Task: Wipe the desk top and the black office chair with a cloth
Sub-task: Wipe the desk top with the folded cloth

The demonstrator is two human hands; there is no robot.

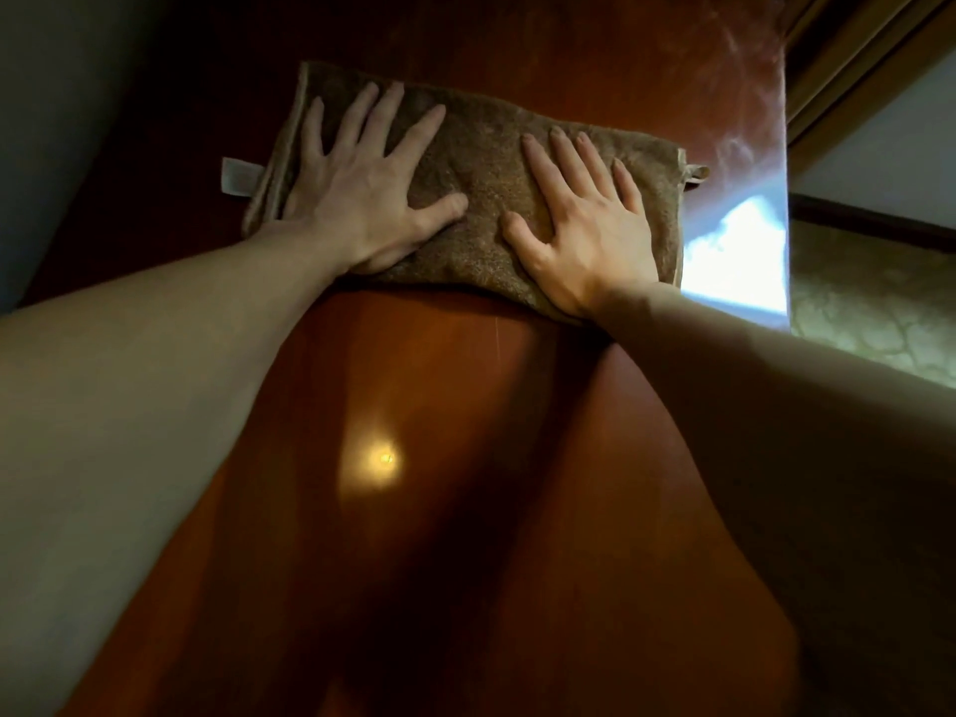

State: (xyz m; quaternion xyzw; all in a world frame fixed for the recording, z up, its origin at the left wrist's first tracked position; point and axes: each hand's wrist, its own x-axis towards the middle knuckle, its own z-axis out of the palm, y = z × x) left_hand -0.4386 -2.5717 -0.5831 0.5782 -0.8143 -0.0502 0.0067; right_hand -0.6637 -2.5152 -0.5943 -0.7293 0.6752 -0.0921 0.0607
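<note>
Both forearms run off the bottom and side edges of the frame, so nothing of the person above the elbows shows. The black office chair cannot be seen anywhere in this view. The near end of the desk top (445,535) is cut by the lower edge, and its far end sinks into deep shadow at the upper centre, where the surface is hard to make out. A white glare covers the desk's right edge at the middle right, washing out whatever grain is there, and a small round light reflection sits in the lower centre. The upper left of the frame is a dim grey surface whose nature cannot be told. At the far right lie a patterned floor (869,297) and a strip of curtain (848,49), both partly cropped.

The brown cloth (481,163), folded into a long pad, lies flat across the desk in the upper centre, with a pale tag (239,177) sticking out at its left end and a small loop at its right end.

The left hand (362,199) presses palm-down on the cloth's left half, fingers spread wide and thumb pointing toward the centre. The right hand (584,230) presses palm-down on the right half, fingers straight and closer together, thumb angled inward. Neither hand grips; both lie flat and open on the fabric, arms stretched forward.
</note>
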